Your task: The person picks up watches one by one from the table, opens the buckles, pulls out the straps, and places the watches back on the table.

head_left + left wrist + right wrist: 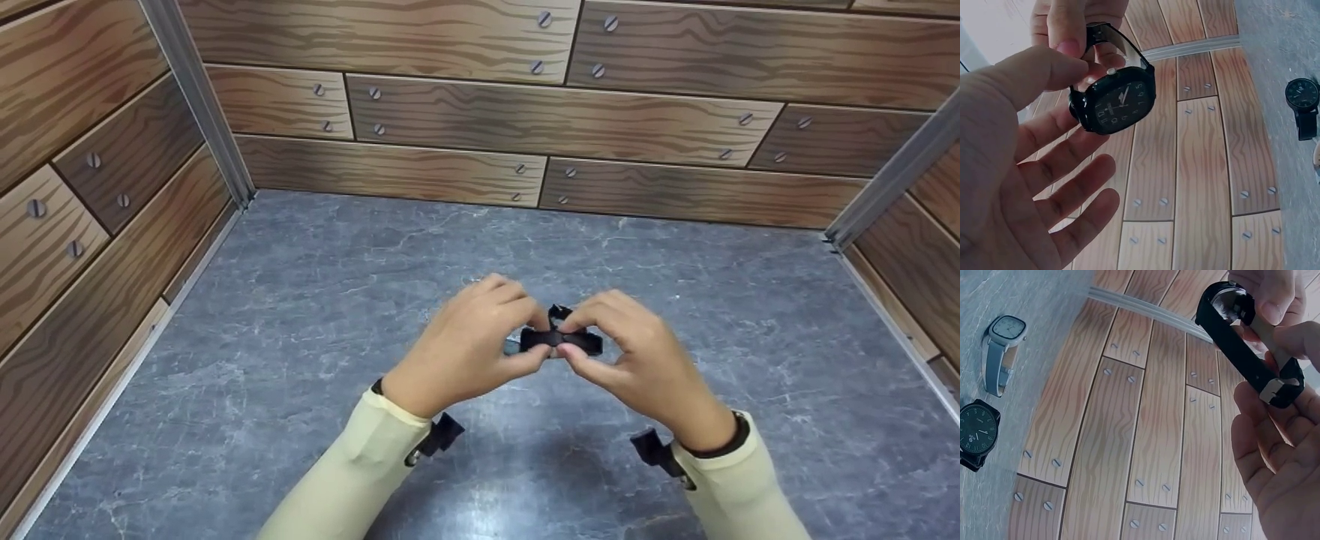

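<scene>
Between both hands is a black wristwatch with a rounded-square case, raised over the table. Its dark dial shows in the left wrist view; the strap's silver buckle appears in the right wrist view. My left hand pinches the watch by the strap at its case end, thumb and index finger together. My right hand pinches the strap nearer the buckle. In both wrist views the remaining fingers of the near hand spread loosely below the watch.
On the marbled grey table lie a round black watch and a silver square-cased watch with a blue-grey strap. The hands mostly hide them in the head view. Wood-patterned walls enclose the back and sides.
</scene>
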Demonstrator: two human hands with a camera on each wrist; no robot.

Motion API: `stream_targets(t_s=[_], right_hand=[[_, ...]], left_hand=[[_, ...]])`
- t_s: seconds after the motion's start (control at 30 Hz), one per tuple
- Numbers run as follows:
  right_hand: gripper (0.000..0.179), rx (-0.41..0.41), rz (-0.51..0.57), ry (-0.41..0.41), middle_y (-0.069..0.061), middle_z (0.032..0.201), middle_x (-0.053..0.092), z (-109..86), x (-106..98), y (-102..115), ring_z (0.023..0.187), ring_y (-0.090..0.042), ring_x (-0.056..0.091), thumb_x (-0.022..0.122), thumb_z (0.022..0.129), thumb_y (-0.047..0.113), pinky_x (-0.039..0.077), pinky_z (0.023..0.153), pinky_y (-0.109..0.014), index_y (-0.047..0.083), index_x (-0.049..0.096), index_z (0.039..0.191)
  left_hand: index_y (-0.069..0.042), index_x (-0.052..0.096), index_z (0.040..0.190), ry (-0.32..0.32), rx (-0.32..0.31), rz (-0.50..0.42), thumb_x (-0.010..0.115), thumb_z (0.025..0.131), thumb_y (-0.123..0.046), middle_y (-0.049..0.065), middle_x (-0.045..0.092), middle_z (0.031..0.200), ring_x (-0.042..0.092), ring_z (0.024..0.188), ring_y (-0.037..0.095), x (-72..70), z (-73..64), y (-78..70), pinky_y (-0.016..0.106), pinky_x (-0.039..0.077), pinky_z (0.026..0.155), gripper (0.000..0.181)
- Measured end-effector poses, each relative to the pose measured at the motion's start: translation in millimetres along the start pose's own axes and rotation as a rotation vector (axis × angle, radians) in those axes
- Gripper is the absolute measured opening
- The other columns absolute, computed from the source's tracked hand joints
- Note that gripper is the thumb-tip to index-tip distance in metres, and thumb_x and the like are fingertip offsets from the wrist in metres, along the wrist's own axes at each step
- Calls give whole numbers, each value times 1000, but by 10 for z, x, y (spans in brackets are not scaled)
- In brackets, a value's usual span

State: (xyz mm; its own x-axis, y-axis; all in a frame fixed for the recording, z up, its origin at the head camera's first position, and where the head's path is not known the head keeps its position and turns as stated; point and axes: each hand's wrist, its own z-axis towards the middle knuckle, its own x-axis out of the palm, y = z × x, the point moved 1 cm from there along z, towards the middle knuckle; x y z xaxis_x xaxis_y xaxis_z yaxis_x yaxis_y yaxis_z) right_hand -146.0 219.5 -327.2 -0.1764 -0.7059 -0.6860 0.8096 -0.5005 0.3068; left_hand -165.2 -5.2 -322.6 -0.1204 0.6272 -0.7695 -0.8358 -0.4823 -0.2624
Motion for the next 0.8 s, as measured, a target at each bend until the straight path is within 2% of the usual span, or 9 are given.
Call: stream_targets(t_s=[0.13, 0.23, 0.37, 0.5, 0.57, 0.63, 0.8], right_hand=[[22, 2, 13, -10, 4, 101, 71, 3, -32, -17, 94, -14, 64, 82, 85, 2, 51, 85, -25, 13, 73, 102], [23, 26, 37, -4, 4, 102, 71, 0, -67, -22, 96, -14, 64, 82, 86, 2, 50, 87, -24, 13, 73, 104], [29, 77, 71, 1, 3, 106, 70, -13, -125, -28, 97, -14, 62, 82, 85, 2, 50, 89, -23, 9, 72, 111], [30, 121, 109, -56, -1, 105, 71, -24, -194, -40, 97, -14, 62, 80, 84, -4, 49, 91, -22, 6, 72, 111], [27, 114, 116, -87, -2, 102, 71, -23, -208, -40, 95, -14, 62, 77, 85, -7, 49, 90, -21, 7, 73, 108], [25, 85, 113, -101, -2, 99, 71, -16, -205, -37, 92, -14, 63, 75, 86, -8, 50, 88, -21, 8, 73, 105], [27, -1, 79, -81, 1, 98, 72, -6, -174, -38, 90, -15, 65, 78, 85, -5, 50, 85, -20, 12, 75, 105]], left_hand=[[-16, 74, 100, -4, -12, 0, 75, 95, -27, -5, 70, 99, 57, 91, 13, -9, -2, 15, 28, 48, 78, 12], [-15, 74, 100, -19, 4, 6, 75, 95, -26, -5, 70, 98, 57, 88, 13, -13, -6, 17, 28, 48, 75, 12], [-13, 75, 98, -75, 29, 19, 75, 94, -22, -4, 69, 92, 56, 82, 11, -24, -5, 20, 25, 47, 70, 10], [-13, 74, 94, -145, 19, 2, 74, 93, -21, -5, 68, 89, 57, 82, 10, -44, 0, 26, 22, 49, 71, 8], [-13, 74, 94, -157, 10, -8, 73, 93, -21, -6, 68, 89, 57, 82, 10, -49, 1, 30, 22, 49, 71, 8], [-14, 73, 94, -144, 1, -15, 73, 93, -21, -6, 68, 90, 58, 83, 10, -48, -2, 31, 23, 50, 72, 7], [-14, 74, 100, -53, -1, -23, 73, 94, -27, -6, 70, 97, 61, 90, 10, -26, 0, 23, 23, 52, 79, 15]])
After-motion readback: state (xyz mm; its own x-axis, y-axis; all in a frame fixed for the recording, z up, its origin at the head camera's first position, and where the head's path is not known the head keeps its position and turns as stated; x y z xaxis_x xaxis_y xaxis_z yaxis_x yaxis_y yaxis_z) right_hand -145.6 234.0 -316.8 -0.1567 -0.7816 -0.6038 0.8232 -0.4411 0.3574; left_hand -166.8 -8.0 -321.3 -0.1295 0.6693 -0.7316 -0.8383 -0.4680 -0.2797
